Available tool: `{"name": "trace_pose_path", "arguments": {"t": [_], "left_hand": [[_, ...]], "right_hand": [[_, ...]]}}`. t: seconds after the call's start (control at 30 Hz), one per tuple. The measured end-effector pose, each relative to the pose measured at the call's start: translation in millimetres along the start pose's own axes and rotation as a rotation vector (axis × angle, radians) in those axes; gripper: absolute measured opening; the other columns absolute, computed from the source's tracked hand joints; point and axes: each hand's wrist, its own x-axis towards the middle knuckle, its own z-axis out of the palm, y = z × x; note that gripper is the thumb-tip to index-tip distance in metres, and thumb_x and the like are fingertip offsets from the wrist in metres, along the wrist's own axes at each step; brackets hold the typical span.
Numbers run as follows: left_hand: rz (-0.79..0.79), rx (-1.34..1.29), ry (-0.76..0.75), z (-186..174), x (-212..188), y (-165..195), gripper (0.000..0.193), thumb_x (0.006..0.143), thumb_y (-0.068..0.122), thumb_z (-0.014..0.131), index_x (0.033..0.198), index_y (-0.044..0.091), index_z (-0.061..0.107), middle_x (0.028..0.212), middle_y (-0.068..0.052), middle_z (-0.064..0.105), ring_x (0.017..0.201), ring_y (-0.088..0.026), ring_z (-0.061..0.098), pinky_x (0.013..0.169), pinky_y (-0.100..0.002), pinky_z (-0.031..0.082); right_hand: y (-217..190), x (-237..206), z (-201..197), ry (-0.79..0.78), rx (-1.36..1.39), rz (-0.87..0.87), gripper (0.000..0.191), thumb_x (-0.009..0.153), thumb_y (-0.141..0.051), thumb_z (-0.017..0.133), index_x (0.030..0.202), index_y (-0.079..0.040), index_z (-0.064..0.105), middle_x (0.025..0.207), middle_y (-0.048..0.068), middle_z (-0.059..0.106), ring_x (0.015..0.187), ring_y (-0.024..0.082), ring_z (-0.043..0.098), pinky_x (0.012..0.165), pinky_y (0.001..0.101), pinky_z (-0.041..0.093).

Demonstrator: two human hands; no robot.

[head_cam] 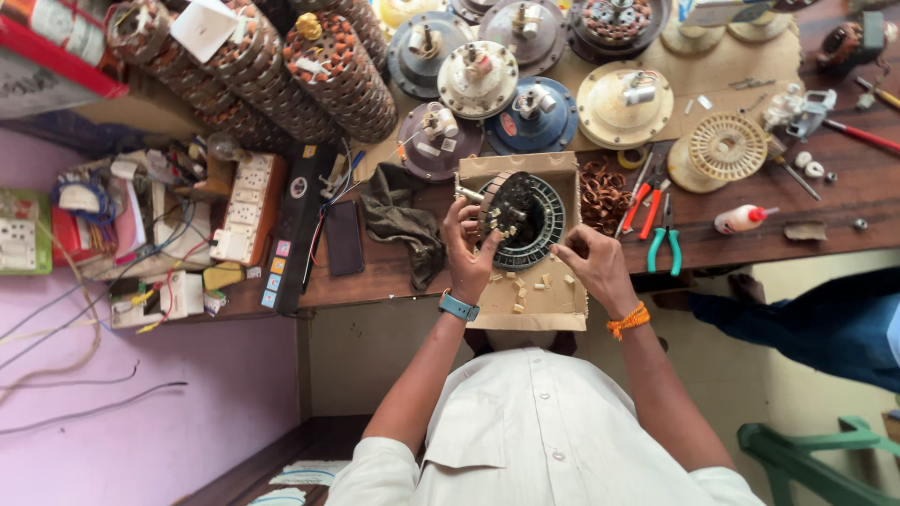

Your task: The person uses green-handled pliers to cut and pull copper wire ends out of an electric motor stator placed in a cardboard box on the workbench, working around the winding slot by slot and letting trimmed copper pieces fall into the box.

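Observation:
A dark round fan stator (521, 217), ringed with metal slots, rests on a sheet of brown cardboard (562, 305) at the workbench's front edge. My left hand (466, 251), with a blue watch on its wrist, grips the stator's left side and tilts it up. My right hand (591, 264), an orange thread round its wrist, is closed at the stator's lower right rim; whatever it pinches is too small to make out. Several small pale scraps (518, 292) lie on the cardboard between my hands.
Pliers with red and green handles (656, 220) and a coil of copper wire (600, 195) lie right of the cardboard. Fan motor housings (536, 114) and stacked stators (309, 75) fill the back. A dark rag (401, 220), phone (344, 238) and switchboard (246, 206) lie left. Another person's blue-clad leg (825, 323) is at right.

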Motion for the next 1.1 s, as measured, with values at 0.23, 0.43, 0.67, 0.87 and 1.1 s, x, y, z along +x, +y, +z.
{"name": "trace_pose_path", "arguments": {"t": [0.23, 0.43, 0.67, 0.87, 1.1], "left_hand": [[-0.124, 0.053, 0.096, 10, 7, 25, 0.087, 0.093, -0.004, 0.068, 0.165, 0.015, 0.022, 0.139, -0.016, 0.058, 0.100, -0.012, 0.061, 0.086, -0.025, 0.056], [-0.157, 0.117, 0.059, 9, 15, 42, 0.093, 0.092, -0.004, 0.068, 0.166, 0.017, 0.016, 0.131, -0.013, 0.066, 0.092, -0.011, 0.059, 0.079, -0.024, 0.054], [-0.151, 0.061, -0.042, 0, 23, 42, 0.102, 0.090, -0.005, 0.070, 0.167, 0.017, 0.006, 0.124, -0.011, 0.067, 0.090, -0.011, 0.063, 0.082, -0.027, 0.056], [-0.147, -0.077, -0.018, -4, 18, 28, 0.103, 0.093, -0.004, 0.072, 0.167, 0.018, 0.004, 0.127, -0.011, 0.067, 0.097, -0.012, 0.065, 0.089, -0.028, 0.057], [-0.099, -0.085, 0.062, 3, 2, 16, 0.103, 0.089, -0.008, 0.073, 0.165, 0.017, 0.009, 0.139, -0.011, 0.052, 0.103, -0.013, 0.062, 0.090, -0.029, 0.055]], "right_hand": [[-7, -6, -6, -0.134, -0.075, -0.118, 0.024, 0.090, -0.021, 0.075, 0.104, -0.001, 0.073, 0.086, 0.014, 0.074, 0.071, 0.019, 0.068, 0.066, 0.0362, 0.052], [-44, 2, -24, -0.024, 0.145, -0.192, 0.016, 0.095, -0.014, 0.072, 0.106, -0.003, 0.072, 0.086, 0.009, 0.072, 0.070, 0.014, 0.063, 0.063, 0.0303, 0.050], [-100, 33, -8, 0.088, 0.163, -0.435, 0.015, 0.091, -0.008, 0.074, 0.105, -0.004, 0.071, 0.100, 0.007, 0.071, 0.075, 0.016, 0.068, 0.066, 0.0285, 0.055], [-122, 34, 13, 0.206, -0.031, -0.675, 0.020, 0.086, -0.006, 0.078, 0.104, -0.006, 0.070, 0.104, 0.007, 0.070, 0.083, 0.026, 0.070, 0.072, 0.0352, 0.056], [-104, 37, 26, 0.253, 0.085, -0.671, 0.017, 0.088, 0.002, 0.072, 0.102, -0.004, 0.066, 0.100, 0.007, 0.069, 0.085, 0.023, 0.071, 0.074, 0.0322, 0.058]]}}
